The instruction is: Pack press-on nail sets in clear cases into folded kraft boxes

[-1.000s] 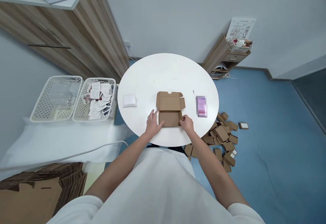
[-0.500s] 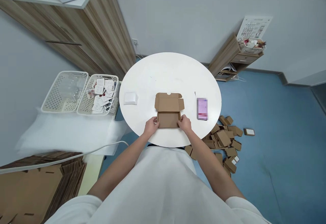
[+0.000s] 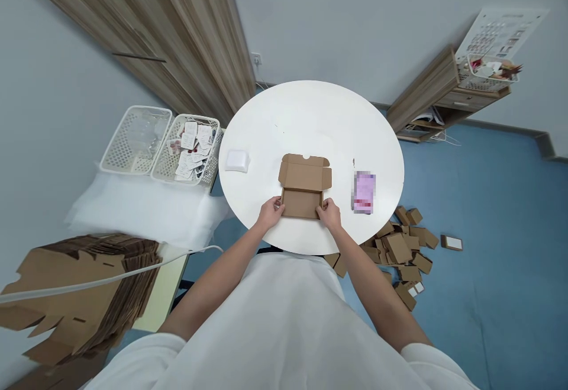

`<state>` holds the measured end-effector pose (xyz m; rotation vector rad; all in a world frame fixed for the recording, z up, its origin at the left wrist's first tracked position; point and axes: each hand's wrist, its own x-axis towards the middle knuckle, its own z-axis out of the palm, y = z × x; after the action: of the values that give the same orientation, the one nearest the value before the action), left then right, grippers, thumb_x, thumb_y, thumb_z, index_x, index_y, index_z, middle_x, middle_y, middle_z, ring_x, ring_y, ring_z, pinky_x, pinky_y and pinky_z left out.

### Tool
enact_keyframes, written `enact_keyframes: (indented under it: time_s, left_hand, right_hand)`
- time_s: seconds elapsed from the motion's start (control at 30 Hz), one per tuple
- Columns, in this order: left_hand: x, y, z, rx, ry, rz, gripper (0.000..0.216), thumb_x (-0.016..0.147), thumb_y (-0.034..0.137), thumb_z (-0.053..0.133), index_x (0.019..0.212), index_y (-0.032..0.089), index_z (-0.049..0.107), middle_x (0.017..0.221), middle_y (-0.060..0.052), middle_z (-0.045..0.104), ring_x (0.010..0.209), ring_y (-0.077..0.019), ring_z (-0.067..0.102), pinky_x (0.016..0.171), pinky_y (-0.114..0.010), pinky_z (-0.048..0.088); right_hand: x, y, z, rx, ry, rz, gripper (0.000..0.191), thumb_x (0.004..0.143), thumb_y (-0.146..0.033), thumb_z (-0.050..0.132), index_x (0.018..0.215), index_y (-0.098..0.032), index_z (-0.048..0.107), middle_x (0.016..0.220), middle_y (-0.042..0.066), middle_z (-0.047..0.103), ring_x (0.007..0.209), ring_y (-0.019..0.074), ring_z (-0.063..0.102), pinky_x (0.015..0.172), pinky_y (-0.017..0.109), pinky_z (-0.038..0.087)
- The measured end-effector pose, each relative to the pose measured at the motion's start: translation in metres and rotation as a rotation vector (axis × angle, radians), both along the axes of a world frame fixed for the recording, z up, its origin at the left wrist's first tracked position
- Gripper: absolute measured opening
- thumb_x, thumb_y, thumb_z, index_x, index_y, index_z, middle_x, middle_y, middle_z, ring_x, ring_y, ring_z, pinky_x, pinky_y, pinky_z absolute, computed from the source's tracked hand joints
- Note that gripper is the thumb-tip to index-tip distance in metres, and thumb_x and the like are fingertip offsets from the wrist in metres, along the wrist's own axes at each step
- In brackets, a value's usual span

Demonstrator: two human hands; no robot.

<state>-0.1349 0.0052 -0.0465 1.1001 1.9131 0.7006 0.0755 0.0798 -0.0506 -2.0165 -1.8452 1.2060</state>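
A small brown cardboard box (image 3: pixel 302 203) lies on the round white table (image 3: pixel 310 112) close to my body. Its lid stands folded back on the far side with the side flaps spread, and nothing shows inside the tray. My left hand (image 3: pixel 270 212) grips the left wall, thumb near the front corner. On the opposite wall, my right hand (image 3: pixel 329 213) pinches in the same way. A white wrapped packet (image 3: pixel 237 160) lies to the left, and a pixelated pink-purple item (image 3: pixel 364 192) to the right.
Left of the table stand two white baskets, one (image 3: pixel 195 153) filled with small cards. White foam sheets (image 3: pixel 146 206) and a stack of flat cardboard blanks (image 3: pixel 102 283) lie nearer me, crossed by a pale cable (image 3: pixel 177 257). Several folded boxes (image 3: pixel 399 248) are heaped on the blue floor at right.
The camera view has turned slightly, so the surroundings shift in the picture. Both hands keep hold of the box, whose lid remains folded back.
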Motion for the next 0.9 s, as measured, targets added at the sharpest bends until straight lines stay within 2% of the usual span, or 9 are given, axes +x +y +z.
enact_keyframes:
  time_s: [0.3, 0.4, 0.53, 0.73, 0.9]
  left_hand:
    - [-0.003, -0.007, -0.006, -0.014, -0.009, -0.009, 0.045, 0.075, 0.031, 0.053, 0.116, 0.015, 0.05, 0.103, -0.008, 0.061, 0.079, -0.0158, 0.058, 0.077, -0.032, 0.047]
    - [-0.005, -0.009, -0.008, -0.012, -0.026, 0.006, 0.047, 0.075, 0.031, 0.052, 0.119, 0.015, 0.048, 0.108, -0.01, 0.059, 0.082, -0.0164, 0.058, 0.079, -0.033, 0.047]
    - [-0.004, -0.009, -0.007, 0.049, -0.11, -0.066, 0.047, 0.077, 0.025, 0.046, 0.123, 0.019, 0.044, 0.116, -0.008, 0.055, 0.094, -0.0171, 0.055, 0.086, -0.034, 0.043]
    - [0.007, 0.004, -0.006, 0.122, -0.182, -0.156, 0.049, 0.078, 0.022, 0.042, 0.127, 0.021, 0.04, 0.111, -0.007, 0.057, 0.096, -0.0185, 0.054, 0.086, -0.037, 0.043]
    - [0.011, 0.01, -0.009, 0.05, -0.117, -0.04, 0.052, 0.078, 0.025, 0.044, 0.13, 0.019, 0.037, 0.119, -0.009, 0.052, 0.102, -0.0192, 0.052, 0.09, -0.035, 0.041]
  right_hand:
    - [0.004, -0.005, 0.013, -0.076, 0.006, 0.063, 0.035, 0.068, -0.052, 0.053, 0.082, -0.022, 0.043, 0.069, -0.002, 0.056, 0.064, 0.0152, 0.052, 0.056, 0.025, 0.035]
    - [0.006, -0.009, 0.015, -0.067, 0.007, 0.06, 0.038, 0.069, -0.053, 0.051, 0.09, -0.022, 0.044, 0.07, -0.001, 0.057, 0.067, 0.0159, 0.054, 0.058, 0.026, 0.036]
    - [0.01, -0.011, 0.014, -0.048, 0.119, 0.052, 0.038, 0.073, -0.051, 0.048, 0.097, -0.022, 0.045, 0.077, -0.001, 0.057, 0.069, 0.0154, 0.055, 0.061, 0.027, 0.038]
    - [0.017, -0.003, 0.008, -0.058, 0.227, -0.008, 0.043, 0.075, -0.052, 0.044, 0.103, -0.019, 0.045, 0.083, 0.002, 0.056, 0.072, 0.0163, 0.055, 0.066, 0.029, 0.041]
    - [0.024, 0.0, 0.005, -0.055, 0.305, 0.005, 0.046, 0.075, -0.051, 0.044, 0.108, -0.019, 0.044, 0.084, 0.003, 0.056, 0.071, 0.0161, 0.054, 0.068, 0.03, 0.042]
